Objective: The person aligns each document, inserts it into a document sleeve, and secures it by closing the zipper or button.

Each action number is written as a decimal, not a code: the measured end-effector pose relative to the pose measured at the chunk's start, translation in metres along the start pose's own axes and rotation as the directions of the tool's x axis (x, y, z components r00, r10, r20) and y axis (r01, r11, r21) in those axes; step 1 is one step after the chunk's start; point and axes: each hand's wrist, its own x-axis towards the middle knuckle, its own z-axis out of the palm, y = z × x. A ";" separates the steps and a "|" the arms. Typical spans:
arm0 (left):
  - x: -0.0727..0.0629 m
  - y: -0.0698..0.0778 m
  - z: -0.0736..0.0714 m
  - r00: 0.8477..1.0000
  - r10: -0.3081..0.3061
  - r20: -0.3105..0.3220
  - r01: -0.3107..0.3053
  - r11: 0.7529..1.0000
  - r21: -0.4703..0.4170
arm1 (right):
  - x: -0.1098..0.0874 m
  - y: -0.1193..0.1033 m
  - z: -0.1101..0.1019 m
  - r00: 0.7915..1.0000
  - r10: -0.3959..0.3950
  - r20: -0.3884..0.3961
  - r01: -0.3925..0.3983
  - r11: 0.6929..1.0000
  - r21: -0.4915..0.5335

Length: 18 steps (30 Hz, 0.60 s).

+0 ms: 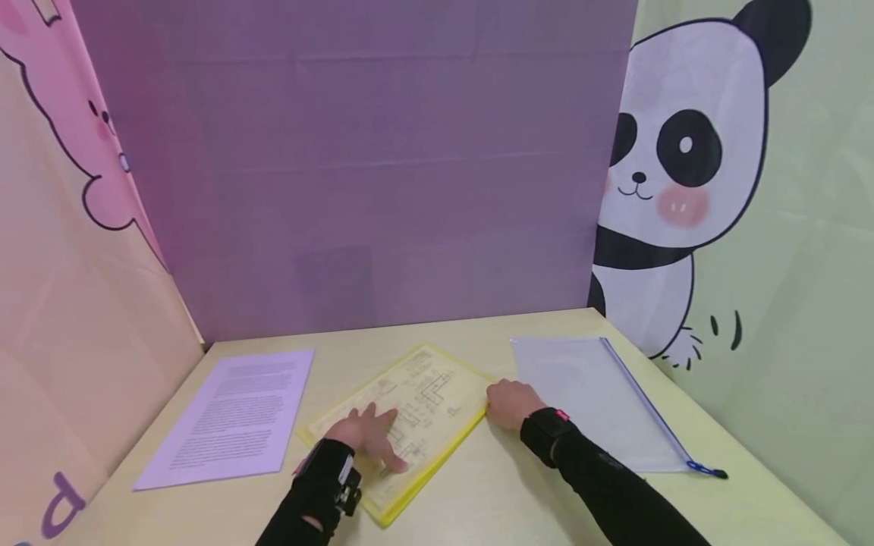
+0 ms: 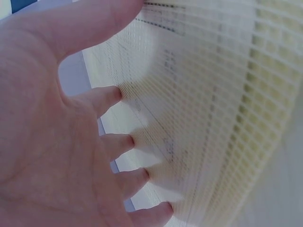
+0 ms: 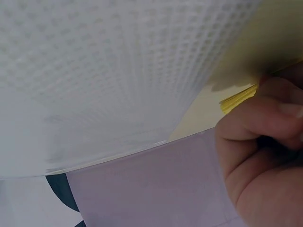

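we saw the yellow pouch (image 1: 430, 409) on the tabletop (image 1: 464, 500), at 6 o'clock in the head view. our left grip (image 1: 369, 438) lay spread across its face; our right grip (image 1: 514, 403) seemed to pinch its edge, near the pouch's 3 o'clock. we judged that a hard tug there, with too light a press, could have skidded the pouch; too heavy a press might have creased the drawings (image 1: 434, 388) beneath the mesh. the clear pouch (image 1: 587, 402), at 4 o'clock, risked a nudge. at 8 o'clock, the purple sheet (image 1: 232, 417) bore rows of print too small to read, like the drawings' labels. we found no brand.
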 end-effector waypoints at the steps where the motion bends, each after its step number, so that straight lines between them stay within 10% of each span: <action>1: 0.001 -0.001 0.000 1.000 0.000 0.001 0.000 1.000 0.002 | 0.000 -0.001 -0.001 1.000 -0.002 -0.002 0.002 1.000 -0.003; 18: 0.002 -0.002 0.002 1.000 0.005 -0.014 -0.005 1.000 0.004 | -0.003 -0.011 0.003 1.000 0.004 0.012 -0.004 0.999 -0.038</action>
